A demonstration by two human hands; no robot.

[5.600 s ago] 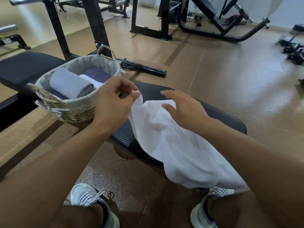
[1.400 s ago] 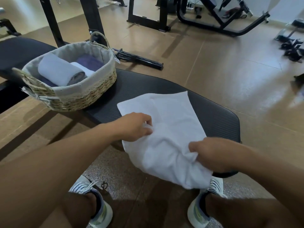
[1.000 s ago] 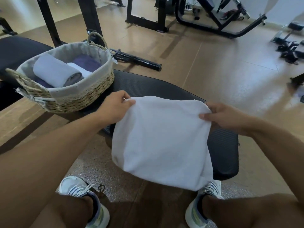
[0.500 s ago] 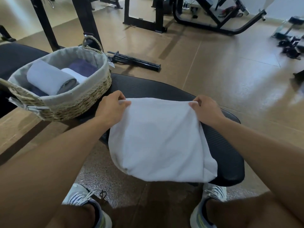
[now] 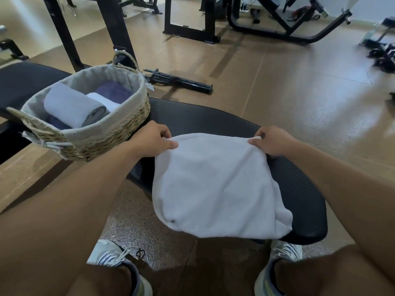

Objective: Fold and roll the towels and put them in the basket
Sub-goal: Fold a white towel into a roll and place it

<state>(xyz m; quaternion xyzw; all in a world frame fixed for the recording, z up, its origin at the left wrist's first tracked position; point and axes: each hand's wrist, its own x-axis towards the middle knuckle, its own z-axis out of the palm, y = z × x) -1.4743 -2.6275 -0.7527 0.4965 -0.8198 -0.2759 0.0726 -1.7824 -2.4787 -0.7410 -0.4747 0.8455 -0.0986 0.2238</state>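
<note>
With both far corners pinched, the left hand (image 5: 152, 139) and right hand (image 5: 272, 144) hold the white towel (image 5: 215, 186) taut along its far edge, probably to square the fold before laying it flat. Fingers of each hand are curled around the cloth, thumbs on top. The towel drapes over the near end of the black bench pad (image 5: 299, 189), its near edge hanging off the pad towards the shoes. The woven basket (image 5: 102, 137) sits on the pad just left of the left hand, within easy reach for drop-off; it holds a rolled grey towel (image 5: 72, 105) and darker ones beneath. Rolling not yet started.
</note>
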